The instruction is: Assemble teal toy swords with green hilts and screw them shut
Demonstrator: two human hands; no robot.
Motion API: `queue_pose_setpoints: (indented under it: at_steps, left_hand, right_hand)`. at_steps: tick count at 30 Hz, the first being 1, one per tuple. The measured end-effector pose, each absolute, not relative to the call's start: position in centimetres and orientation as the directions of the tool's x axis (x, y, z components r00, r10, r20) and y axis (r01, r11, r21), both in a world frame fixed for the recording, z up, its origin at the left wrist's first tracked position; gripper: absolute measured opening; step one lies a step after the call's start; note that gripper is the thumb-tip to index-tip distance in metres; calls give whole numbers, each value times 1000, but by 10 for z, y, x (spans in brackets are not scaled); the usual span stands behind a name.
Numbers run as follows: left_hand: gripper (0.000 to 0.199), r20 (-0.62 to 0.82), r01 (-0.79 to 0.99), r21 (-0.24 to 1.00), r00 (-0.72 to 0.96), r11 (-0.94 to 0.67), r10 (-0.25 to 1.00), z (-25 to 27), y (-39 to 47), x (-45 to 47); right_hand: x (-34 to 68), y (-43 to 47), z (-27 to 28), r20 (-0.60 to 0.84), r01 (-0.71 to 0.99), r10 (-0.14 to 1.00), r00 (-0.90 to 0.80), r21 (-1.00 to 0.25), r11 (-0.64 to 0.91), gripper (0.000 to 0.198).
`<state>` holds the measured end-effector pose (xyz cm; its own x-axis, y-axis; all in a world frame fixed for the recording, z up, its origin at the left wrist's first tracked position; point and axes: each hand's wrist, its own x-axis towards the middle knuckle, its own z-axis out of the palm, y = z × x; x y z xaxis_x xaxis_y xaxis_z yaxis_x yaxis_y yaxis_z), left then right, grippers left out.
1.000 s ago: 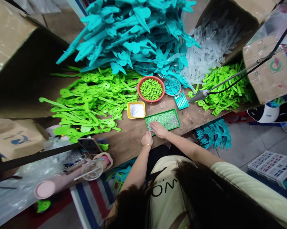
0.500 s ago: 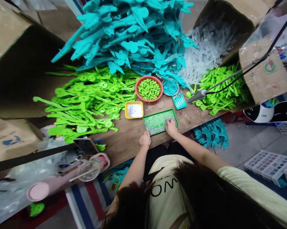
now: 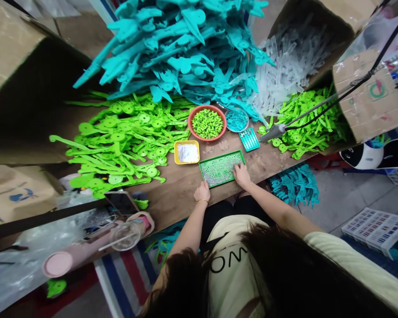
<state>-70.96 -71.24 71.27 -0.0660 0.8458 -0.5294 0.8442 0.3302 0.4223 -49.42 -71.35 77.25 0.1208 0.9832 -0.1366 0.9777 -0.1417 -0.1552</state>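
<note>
A green rectangular tray (image 3: pixel 223 169) rests on the wooden table, with many tiny silvery pieces spread over its perforated bed. My left hand (image 3: pixel 202 192) is closed on the tray's near left corner. At the tray's right end, my right hand (image 3: pixel 241 176) has its fingers bent down to the bed; whatever they pinch is too small to make out. Behind the tray are a yellow dish (image 3: pixel 186 153) of white powder, a red bowl (image 3: pixel 207 123) of small lime-green and dark parts, and a small teal tray (image 3: pixel 249 140) with a few pieces.
Lime-green plastic parts (image 3: pixel 119 141) cover the left side, and a tall teal heap (image 3: pixel 182 48) stands at the back. A clear bowl (image 3: pixel 237 120) holds teal bits. A grey lamp-like arm (image 3: pixel 274 132) reaches in from the right. A phone (image 3: pixel 121 202) and pink tumbler (image 3: pixel 69 256) stand at left.
My right hand has shifted slightly right along the tray, toward its right edge. My left hand keeps hold of the corner. The whole view has moved a little.
</note>
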Motion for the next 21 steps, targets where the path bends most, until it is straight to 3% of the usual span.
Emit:
queue_pose_setpoints:
  at_steps: [3, 8, 10, 17, 21]
  left_hand:
    - [38, -530, 842, 427, -63, 330, 846, 712, -712, -710]
    - [39, -535, 838, 448, -29, 312, 845, 712, -706, -715]
    - [38, -539, 837, 456, -11, 303, 842, 712, -703, -717]
    - [38, -549, 833, 467, 10, 297, 836, 709, -699, -719]
    - [37, -551, 837, 464, 15, 291, 834, 708, -699, -720]
  right_hand:
    - [-531, -714, 761, -156, 976, 982, 106, -172, -133, 40]
    - [-593, -707, 748, -192, 953, 961, -198, -268, 142, 29]
    - [-584, -705, 752, -196, 945, 950, -243, -269, 186, 25]
    - [-484, -713, 779, -141, 990, 990, -2, -143, -18, 31]
    - [-506, -716, 769, -113, 974, 978, 174, -127, -188, 41]
